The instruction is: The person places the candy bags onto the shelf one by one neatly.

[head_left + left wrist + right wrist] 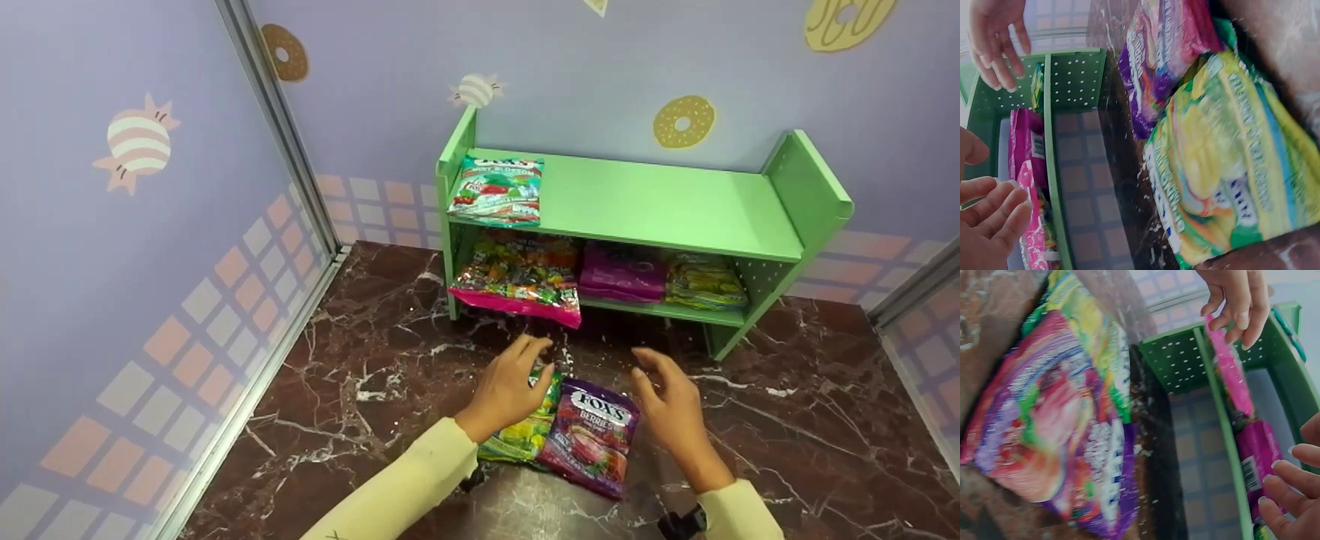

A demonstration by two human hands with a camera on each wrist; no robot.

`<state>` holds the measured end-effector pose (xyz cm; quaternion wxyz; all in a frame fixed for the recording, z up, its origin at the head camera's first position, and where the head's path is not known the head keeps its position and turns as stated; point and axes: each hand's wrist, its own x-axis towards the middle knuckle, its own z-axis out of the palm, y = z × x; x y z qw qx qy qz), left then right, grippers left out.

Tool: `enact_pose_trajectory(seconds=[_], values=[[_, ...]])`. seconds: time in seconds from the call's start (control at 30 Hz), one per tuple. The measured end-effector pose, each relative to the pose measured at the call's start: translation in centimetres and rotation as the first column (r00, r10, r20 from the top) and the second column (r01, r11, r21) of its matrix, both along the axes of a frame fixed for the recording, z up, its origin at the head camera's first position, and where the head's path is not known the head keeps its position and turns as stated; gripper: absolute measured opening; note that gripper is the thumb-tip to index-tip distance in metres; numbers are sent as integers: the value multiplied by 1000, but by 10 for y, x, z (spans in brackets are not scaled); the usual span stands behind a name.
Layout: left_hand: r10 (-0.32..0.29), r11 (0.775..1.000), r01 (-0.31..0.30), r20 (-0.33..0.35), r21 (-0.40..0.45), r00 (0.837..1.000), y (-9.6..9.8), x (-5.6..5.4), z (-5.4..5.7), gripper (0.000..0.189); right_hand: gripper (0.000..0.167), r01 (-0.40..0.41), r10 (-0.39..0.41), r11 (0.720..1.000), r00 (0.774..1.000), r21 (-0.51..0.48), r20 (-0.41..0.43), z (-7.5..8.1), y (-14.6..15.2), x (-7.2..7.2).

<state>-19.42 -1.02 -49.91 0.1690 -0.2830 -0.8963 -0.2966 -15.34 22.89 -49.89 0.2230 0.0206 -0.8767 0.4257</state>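
A purple Fox's Berries candy bag [592,439] lies on the dark marble surface, against a yellow-green candy bag [517,441]. My left hand [508,386] hovers over the yellow-green bag with its fingers loosely bent, hiding part of it. On the other side, my right hand [670,405] hangs beside the purple bag, fingers apart. Neither hand holds anything. In the left wrist view, the yellow-green bag [1219,163] fills the right half. A blurred purple bag [1055,422] takes up the left of the right wrist view.
A two-level green shelf [660,202] stands ahead. A teal mint candy bag [499,191] rests at its upper left. On the lower level lie a pink-edged bag [517,281] jutting over the front, a magenta bag [622,274] and a yellow-green pack [705,285]. Patterned walls surround it.
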Motion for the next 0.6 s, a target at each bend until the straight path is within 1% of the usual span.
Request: enact_pose_trajectory(seconds=[0.17, 0.27, 0.37, 0.5, 0.6], values=[[-14, 1000, 12, 59, 26, 998, 3, 4, -7, 32, 29, 27, -27, 1000, 992, 2, 127, -14, 5, 10], [-12, 999, 8, 103, 37, 995, 4, 7, -12, 32, 29, 39, -40, 999, 985, 8, 167, -21, 7, 14], [7, 999, -12, 139, 38, 990, 5, 8, -17, 32, 30, 51, -51, 999, 978, 8, 202, -28, 7, 18], [27, 999, -34, 184, 34, 983, 5, 10, -23, 31, 32, 41, -36, 999, 961, -12, 275, -36, 9, 24], [20, 999, -25, 237, 20, 971, 5, 13, -27, 33, 33, 29, -24, 1000, 943, -11, 332, -41, 10, 27]])
